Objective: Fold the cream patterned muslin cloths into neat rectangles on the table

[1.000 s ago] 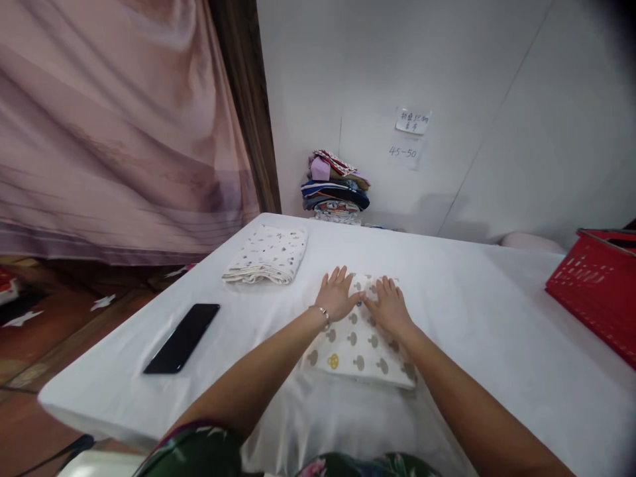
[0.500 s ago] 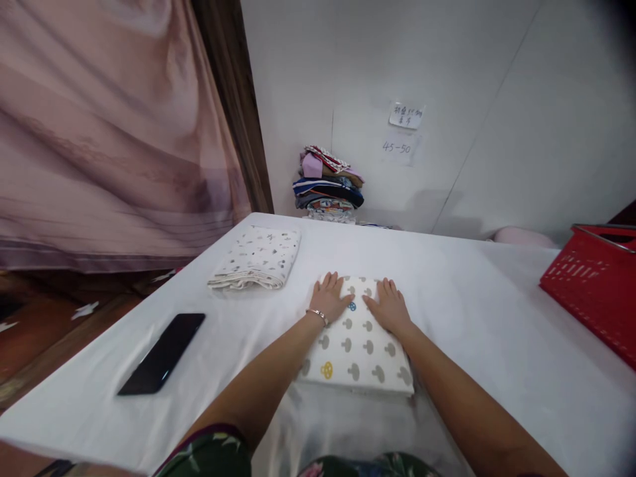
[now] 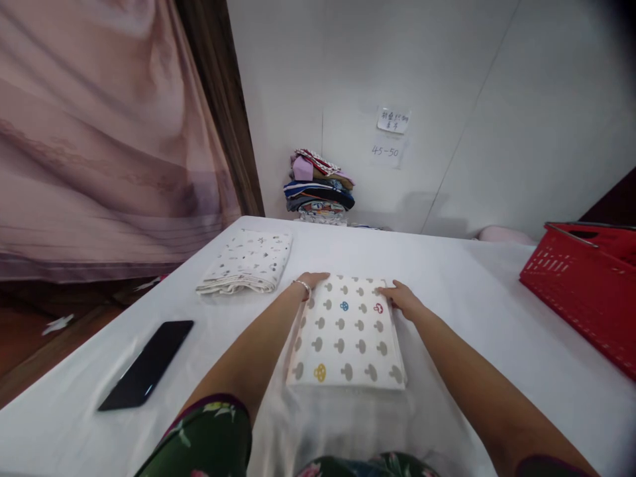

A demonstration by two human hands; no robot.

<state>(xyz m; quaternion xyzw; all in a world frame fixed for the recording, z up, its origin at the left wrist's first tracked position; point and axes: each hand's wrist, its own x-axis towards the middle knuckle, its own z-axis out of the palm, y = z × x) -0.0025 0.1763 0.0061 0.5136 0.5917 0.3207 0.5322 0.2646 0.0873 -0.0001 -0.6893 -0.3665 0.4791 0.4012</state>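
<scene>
A folded white cloth (image 3: 350, 334) printed with grey mushrooms, plus a few coloured ones, lies flat on the table in front of me. My left hand (image 3: 314, 281), with a bracelet at the wrist, is closed at its far left corner; some fingertips are hidden. At the far right corner, my right hand (image 3: 401, 298) grips the edge with one digit over the top. Further off to the left lies another folded white cloth (image 3: 251, 258) with a small dark print, apart from both hands.
A black phone (image 3: 146, 364) lies on the left of the white table (image 3: 447, 318). At the right edge stands a red plastic basket (image 3: 579, 285). Folded fabrics (image 3: 320, 189) are piled against the wall behind the table. A pink curtain (image 3: 99, 132) hangs at left.
Both hands have moved from lying flat on top of the mushroom-print cloth out to its far corners. More of the print now shows. The view has shifted slightly to the right.
</scene>
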